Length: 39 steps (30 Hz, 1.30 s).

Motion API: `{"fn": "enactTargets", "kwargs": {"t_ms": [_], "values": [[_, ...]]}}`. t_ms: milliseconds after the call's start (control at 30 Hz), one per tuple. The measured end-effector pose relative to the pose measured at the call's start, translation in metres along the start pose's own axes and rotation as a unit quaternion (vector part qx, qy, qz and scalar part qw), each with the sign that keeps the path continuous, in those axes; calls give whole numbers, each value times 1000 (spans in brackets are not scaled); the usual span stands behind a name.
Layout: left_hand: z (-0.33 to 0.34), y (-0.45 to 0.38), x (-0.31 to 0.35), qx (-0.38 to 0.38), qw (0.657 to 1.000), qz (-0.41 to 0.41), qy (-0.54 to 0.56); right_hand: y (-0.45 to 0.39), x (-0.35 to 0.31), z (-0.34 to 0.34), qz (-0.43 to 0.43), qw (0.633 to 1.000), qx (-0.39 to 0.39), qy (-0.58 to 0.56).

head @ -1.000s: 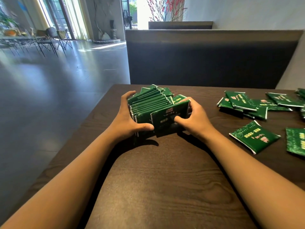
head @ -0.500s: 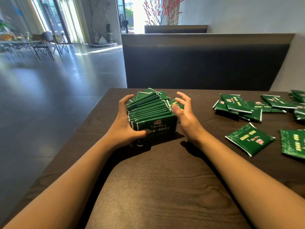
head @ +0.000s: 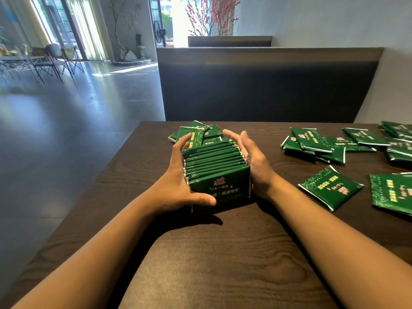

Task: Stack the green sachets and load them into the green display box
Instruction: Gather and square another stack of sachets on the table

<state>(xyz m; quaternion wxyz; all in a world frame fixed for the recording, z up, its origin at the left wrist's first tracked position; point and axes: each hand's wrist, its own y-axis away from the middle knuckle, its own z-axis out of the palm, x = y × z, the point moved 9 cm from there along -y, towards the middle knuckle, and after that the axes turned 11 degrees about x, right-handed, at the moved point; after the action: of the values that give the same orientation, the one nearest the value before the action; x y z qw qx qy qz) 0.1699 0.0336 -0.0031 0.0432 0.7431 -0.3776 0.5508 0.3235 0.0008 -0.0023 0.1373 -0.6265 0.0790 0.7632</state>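
Observation:
A row of several green sachets (head: 214, 161) stands on edge near the middle of the dark wooden table (head: 223, 264), the front one showing its printed face. My left hand (head: 176, 184) grips the row's left side, with the thumb curled across the lower front. My right hand (head: 254, 161) presses flat against the right side with its fingers nearly straight. A few more sachets (head: 194, 130) lie flat just behind the row. I see no green display box.
Loose sachets lie on the right: a pile (head: 312, 141) at the back, a single one (head: 330, 188) nearer, another (head: 392, 192) at the frame edge. A dark bench back (head: 267, 90) rises behind the table. The table's left edge drops to open floor.
My right hand set a sachet against the front of the row, let go, and now presses the row's right side. The row sits squarer than before.

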Motion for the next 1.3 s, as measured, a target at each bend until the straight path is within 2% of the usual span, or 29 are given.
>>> {"fn": "enactTargets", "kwargs": {"t_ms": [100,300,433,533,733,833,967,1167,1300], "values": [[-1,1,0,10,1000,0,-17,3,2,4,-1,1000,-17,23],[-14,-1,5,75,995,37,-46,9,-6,5,-52,996,-16,65],[-14,-3,-5,36,999,3,-33,13,0,10,-41,973,-116,198],[-14,-3,-6,22,1000,-17,-9,18,5,6,7,965,-173,197],[-9,-1,-17,-33,998,-47,-8,19,2,4,-28,949,-151,275],[-11,-1,-16,-11,999,-43,-25,14,2,1,-37,945,-132,296],[-16,-4,-12,37,999,-15,-27,17,4,1,-26,943,-153,294],[-10,-2,-16,-28,999,-43,-12,17,0,5,-55,936,-146,315],[-10,-1,-12,-18,999,-32,-12,17,6,4,-43,936,-151,314]]}}
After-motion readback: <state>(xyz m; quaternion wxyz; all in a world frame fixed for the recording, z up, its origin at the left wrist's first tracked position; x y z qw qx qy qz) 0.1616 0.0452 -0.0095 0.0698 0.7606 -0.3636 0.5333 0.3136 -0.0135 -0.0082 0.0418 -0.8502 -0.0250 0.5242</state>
